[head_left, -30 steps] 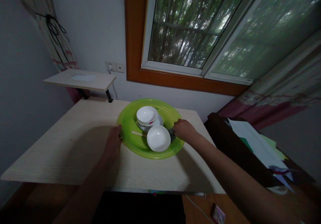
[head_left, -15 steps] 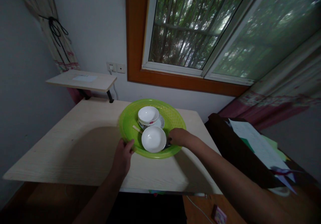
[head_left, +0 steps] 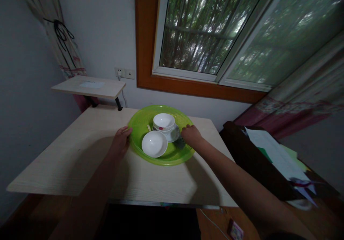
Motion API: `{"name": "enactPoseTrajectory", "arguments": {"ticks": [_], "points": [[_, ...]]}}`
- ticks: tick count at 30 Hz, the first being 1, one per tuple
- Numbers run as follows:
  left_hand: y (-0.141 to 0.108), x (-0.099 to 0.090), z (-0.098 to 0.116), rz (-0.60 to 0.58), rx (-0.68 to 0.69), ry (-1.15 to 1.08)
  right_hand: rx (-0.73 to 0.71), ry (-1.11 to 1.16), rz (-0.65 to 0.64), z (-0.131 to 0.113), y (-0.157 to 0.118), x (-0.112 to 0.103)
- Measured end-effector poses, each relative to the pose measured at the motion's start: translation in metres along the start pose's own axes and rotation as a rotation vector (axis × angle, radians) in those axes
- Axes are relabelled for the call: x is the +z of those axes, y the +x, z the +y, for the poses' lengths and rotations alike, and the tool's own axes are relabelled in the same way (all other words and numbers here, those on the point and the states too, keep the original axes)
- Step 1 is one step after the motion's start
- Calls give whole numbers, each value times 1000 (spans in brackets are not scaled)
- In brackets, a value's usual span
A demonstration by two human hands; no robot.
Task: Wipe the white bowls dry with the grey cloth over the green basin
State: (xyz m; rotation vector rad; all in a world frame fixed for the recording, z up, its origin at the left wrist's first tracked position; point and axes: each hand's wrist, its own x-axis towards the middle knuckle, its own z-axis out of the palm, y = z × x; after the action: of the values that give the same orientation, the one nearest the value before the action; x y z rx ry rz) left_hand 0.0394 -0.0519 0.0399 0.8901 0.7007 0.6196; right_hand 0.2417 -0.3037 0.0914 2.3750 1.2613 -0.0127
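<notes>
A round green plastic basin (head_left: pixel 139 150) sits on the pale table. My left hand (head_left: pixel 121 140) is closed on its left rim. My right hand (head_left: pixel 191 136) is at the basin's right side with fingers curled inward; what they hold, if anything, is hidden. A dark patch (head_left: pixel 179 143), too dim to name, lies beside those fingers. Within the basin, a white bowl (head_left: pixel 154 144) rests near the front. Behind it, stacked white bowls (head_left: pixel 163 121) stand on a patterned plate (head_left: pixel 174 134). The tip of a pale wooden stick (head_left: pixel 148 128) shows left of the stack.
The pale wooden table (head_left: pixel 91 154) carries a small raised shelf (head_left: pixel 107 87) with a paper on it at the back left. Wall and window frame (head_left: pixel 188 91) stand behind. To the right is a dark brown piece of furniture (head_left: pixel 249 161) with papers on top.
My left hand has moved up and left along the rim. The single bowl has shifted left, the stack right. My right hand has risen slightly at the right side.
</notes>
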Motion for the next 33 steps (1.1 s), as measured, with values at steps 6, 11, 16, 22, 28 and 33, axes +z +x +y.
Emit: {"name": "enactPoseTrajectory", "arguments": {"ticks": [6,11,16,22,28,33], "points": [[-20,-2,-18,83,43,-38,15,35,-46,-6,-3,2],[-81,-6,-49,16,-14,110,-19,94,-173,-20,-8,1],[-131,2,-76,-310,-230,145,-262,305,-304,-35,-16,-10],[-143,19,-86,-343,-271,84,-353,417,-314,-33,-21,-16],[-139,22,-80,-311,-237,66,-105,175,-254,-19,-15,-5],[-119,6,-74,-238,-177,30,1,110,-196,-11,-11,-7]]}}
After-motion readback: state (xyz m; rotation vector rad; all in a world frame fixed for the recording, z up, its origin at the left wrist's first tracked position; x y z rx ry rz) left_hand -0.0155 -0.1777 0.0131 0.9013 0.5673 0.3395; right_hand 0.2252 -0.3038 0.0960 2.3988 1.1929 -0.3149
